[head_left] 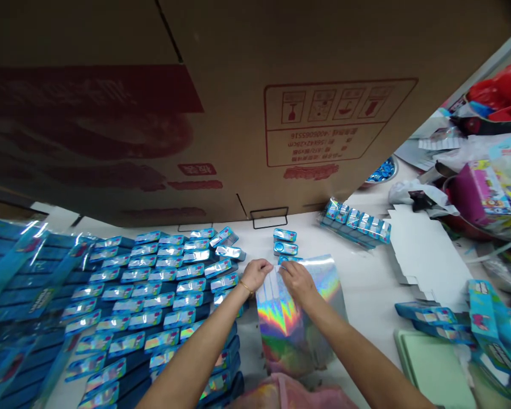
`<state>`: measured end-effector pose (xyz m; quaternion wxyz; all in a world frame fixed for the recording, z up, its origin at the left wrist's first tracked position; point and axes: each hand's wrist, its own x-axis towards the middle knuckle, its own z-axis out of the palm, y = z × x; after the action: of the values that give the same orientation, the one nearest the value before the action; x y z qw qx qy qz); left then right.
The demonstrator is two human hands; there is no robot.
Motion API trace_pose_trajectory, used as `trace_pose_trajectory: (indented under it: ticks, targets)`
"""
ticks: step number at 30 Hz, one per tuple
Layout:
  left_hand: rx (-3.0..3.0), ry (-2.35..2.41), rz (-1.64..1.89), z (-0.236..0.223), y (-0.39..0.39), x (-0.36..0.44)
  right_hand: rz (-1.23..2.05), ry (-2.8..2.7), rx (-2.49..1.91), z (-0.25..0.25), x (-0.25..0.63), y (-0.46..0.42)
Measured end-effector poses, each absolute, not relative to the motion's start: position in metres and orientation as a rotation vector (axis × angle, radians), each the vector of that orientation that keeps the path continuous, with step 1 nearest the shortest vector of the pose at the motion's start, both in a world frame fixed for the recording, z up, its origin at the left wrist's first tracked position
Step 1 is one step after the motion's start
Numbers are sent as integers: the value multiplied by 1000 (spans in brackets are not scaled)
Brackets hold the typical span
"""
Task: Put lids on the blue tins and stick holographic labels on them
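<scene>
A shiny holographic sheet [310, 295] lies on the white table in front of me, with narrow pale strips along its upper left part. My left hand [256, 275], with a thin bracelet at the wrist, pinches at the sheet's upper left edge. Close beside it, my right hand [297, 279] has its fingers pressed together on the same top edge. The fingertips hide exactly what bit is held. Just beyond the hands, a small blue box [285, 249] with a round mark lies in a short column with two others, one partly covered by my right hand.
Rows of small blue boxes [147, 289] fill the left side, near clear-wrapped blue packs [21, 272]. A large cardboard carton [238, 130] blocks the back. To the right are a wrapped pack [357, 222], white card [434, 255], a green tray [434, 369] and a metal bowl [383, 170].
</scene>
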<state>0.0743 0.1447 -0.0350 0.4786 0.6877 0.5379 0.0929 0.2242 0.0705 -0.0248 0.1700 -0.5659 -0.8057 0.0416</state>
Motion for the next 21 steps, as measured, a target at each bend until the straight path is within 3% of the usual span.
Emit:
trace_pose_trajectory:
  ticks: [7,13,18,21]
  targets:
    - [1998,1332,257,-29,146,66,815,-1889,-1659,55,247,73]
    - [1325,1188,652,-4,147,73,1307,-1250,-1696,33,255,105]
    - [957,1200,721,0,151,78,1390,-1060,-1700,11,246,116]
    - [980,1260,792,-14,161,82,1270,-1097,-1850,4,243,121]
